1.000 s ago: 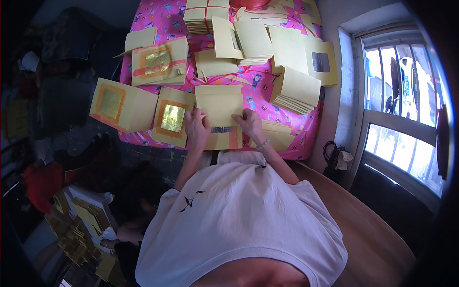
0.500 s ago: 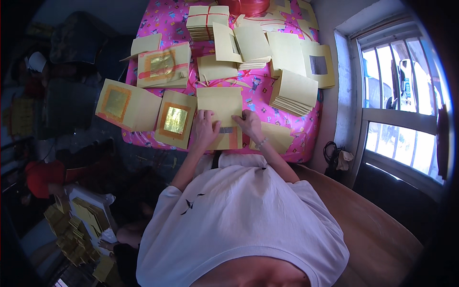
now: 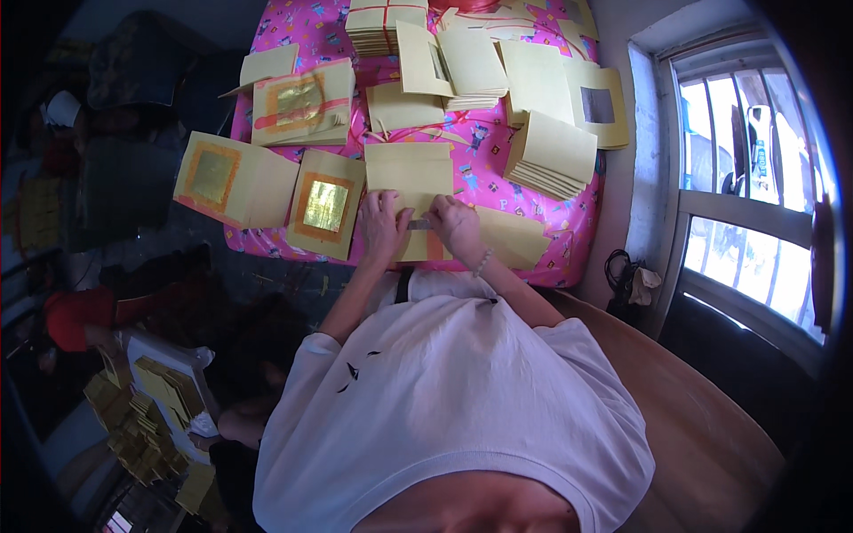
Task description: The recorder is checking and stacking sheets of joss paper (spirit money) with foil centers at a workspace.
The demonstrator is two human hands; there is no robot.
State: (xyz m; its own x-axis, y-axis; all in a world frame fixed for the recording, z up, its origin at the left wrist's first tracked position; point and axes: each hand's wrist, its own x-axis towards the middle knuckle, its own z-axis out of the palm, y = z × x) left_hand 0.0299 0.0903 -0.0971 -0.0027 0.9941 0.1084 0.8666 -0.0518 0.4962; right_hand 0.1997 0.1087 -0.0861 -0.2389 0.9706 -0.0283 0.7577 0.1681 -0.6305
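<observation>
Both my hands press a yellow sheet (image 3: 409, 178) on the pink table (image 3: 498, 160): left hand (image 3: 382, 226) flat, right hand (image 3: 455, 226) pinching its near edge beside a gold-foil sheet (image 3: 324, 206).

Bright barred window (image 3: 751, 186) right; dim, seemingly cluttered room left.

A pink patterned cloth (image 3: 484, 151) covers the table. Stacks of yellow paper (image 3: 551, 153) lie across it, some tied with red string (image 3: 384, 22). Two sheets with gold foil squares (image 3: 324, 206) (image 3: 213, 176) hang over the near edge, a third (image 3: 298, 99) rests farther back. A barred window (image 3: 751, 191) stands at right. More yellow bundles (image 3: 147, 417) sit on the floor at lower left.
</observation>
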